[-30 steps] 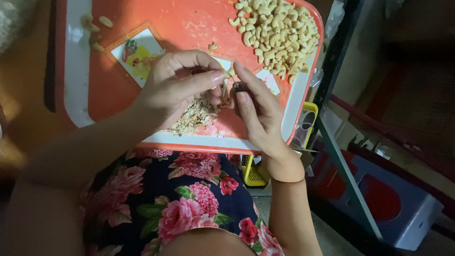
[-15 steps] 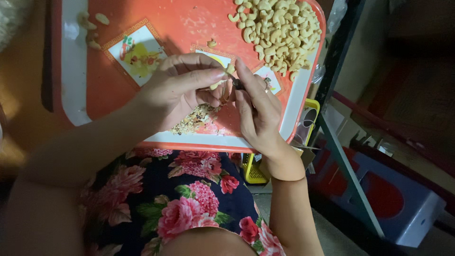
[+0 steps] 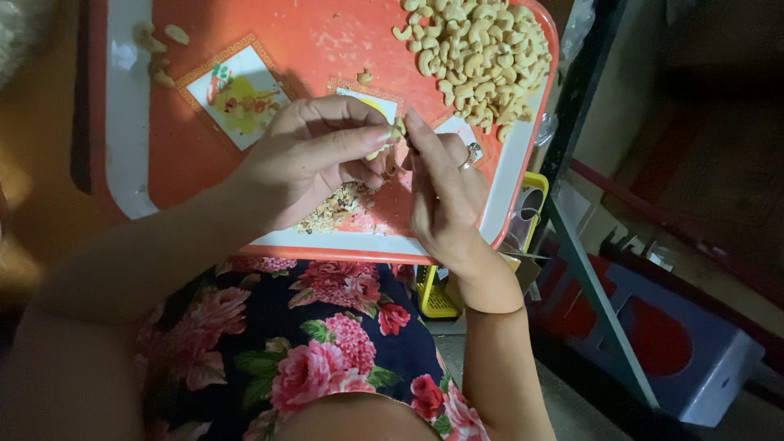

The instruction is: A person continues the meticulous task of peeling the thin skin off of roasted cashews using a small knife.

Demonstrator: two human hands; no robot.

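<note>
Over the orange-red rectangular tray [image 3: 196, 171], her left hand [image 3: 306, 163] and right hand [image 3: 441, 196] pinch one small pale cashew kernel [image 3: 397, 128] between fingertips, above brown skin flakes [image 3: 335, 211]

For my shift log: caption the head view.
Both hands, left hand and right hand, pinch one cashew over an orange tray.

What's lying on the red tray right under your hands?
Under the left hand and right hand, a small heap of brownish skin flakes lies on the red tray. The hands cover the heap's upper part and the tray beneath.
</note>
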